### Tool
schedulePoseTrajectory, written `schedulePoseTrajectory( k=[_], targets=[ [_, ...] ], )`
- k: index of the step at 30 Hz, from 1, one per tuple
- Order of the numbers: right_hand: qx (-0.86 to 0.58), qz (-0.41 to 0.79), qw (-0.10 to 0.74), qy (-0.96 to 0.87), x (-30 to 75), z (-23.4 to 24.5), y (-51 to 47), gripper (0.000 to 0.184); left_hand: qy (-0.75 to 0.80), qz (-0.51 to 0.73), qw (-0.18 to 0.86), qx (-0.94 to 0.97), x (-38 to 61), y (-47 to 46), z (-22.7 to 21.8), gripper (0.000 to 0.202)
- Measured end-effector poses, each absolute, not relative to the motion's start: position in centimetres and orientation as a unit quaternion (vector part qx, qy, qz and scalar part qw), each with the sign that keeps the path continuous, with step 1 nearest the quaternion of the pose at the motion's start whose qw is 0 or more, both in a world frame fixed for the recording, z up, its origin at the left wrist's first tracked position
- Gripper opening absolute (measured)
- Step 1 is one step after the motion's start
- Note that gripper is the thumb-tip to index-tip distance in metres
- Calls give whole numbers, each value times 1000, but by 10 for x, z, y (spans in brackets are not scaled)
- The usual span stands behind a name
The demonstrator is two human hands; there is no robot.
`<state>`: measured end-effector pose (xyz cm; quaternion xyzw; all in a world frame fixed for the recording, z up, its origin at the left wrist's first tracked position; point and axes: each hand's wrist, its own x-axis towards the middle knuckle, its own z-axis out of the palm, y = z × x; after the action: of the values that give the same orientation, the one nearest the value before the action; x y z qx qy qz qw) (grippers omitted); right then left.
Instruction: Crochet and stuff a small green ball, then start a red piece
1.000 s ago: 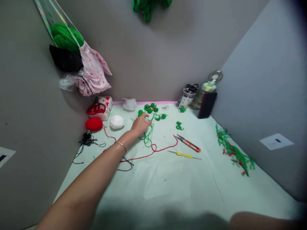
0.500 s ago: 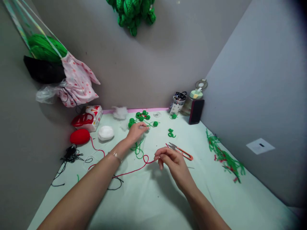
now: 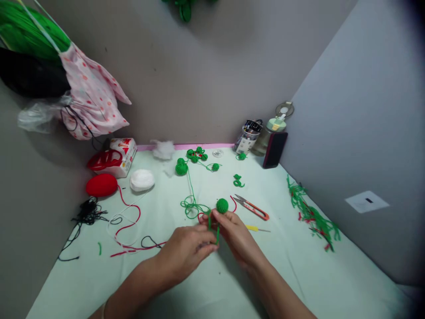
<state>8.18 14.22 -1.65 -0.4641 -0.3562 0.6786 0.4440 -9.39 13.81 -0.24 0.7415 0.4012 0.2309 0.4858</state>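
A small green crocheted ball [image 3: 222, 205] is held in the fingertips of my right hand [image 3: 235, 230], near the middle of the table. Just left of it, my left hand [image 3: 191, 248] pinches a strand of green yarn [image 3: 218, 234] that hangs from the ball. Loose loops of the same yarn [image 3: 191, 208] lie on the cloth behind my hands. Beside my right hand is a crochet hook [image 3: 253, 228] with a yellow handle, partly covered by that hand. Orange-handled thread snips [image 3: 253, 207] lie beyond it. Red yarn [image 3: 234, 204] passes behind my right fingers.
Several green crocheted pieces [image 3: 181, 167] lie at the back. On the left are a red yarn ball [image 3: 101, 185], a white yarn ball [image 3: 142, 180] and black cord [image 3: 88, 212]. A phone [image 3: 275, 150] leans by a bottle [image 3: 262, 142]; yarn scraps [image 3: 310, 212] lie right.
My left hand has come back from the green pieces to meet my right. The green ball is now in my right hand, and the red yarn is no longer between its fingers.
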Motion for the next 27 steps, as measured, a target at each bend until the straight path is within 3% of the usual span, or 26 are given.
schedulePoseTrajectory(
  k=[2,6,9,12,15,19,21,24,27],
  targets=[
    [-484,635,442,-408,87,-13,143,49,400,201,490,748,-105,139,9,9],
    [-449,634,334,-534,95,-1,139,52,527,255,398,707,-127,140,31,40],
    [-395,664,258,-580,94,4,133,51,509,307,386,705,-130,141,35,51],
    [-360,680,230,-595,92,4,129,47,403,288,467,733,-124,142,29,34],
    [-375,649,263,-607,92,5,129,45,435,296,506,684,-120,146,24,21],
    [-445,495,450,-595,94,8,133,41,480,292,550,618,-120,154,16,45],
    [-422,505,514,-549,94,9,134,39,473,287,568,610,-118,156,10,50],
    [-380,614,512,-465,90,8,131,33,455,274,592,606,-112,157,-1,49],
    [-453,561,472,-506,84,4,127,20,445,258,602,610,-106,157,-6,47]
  ],
)
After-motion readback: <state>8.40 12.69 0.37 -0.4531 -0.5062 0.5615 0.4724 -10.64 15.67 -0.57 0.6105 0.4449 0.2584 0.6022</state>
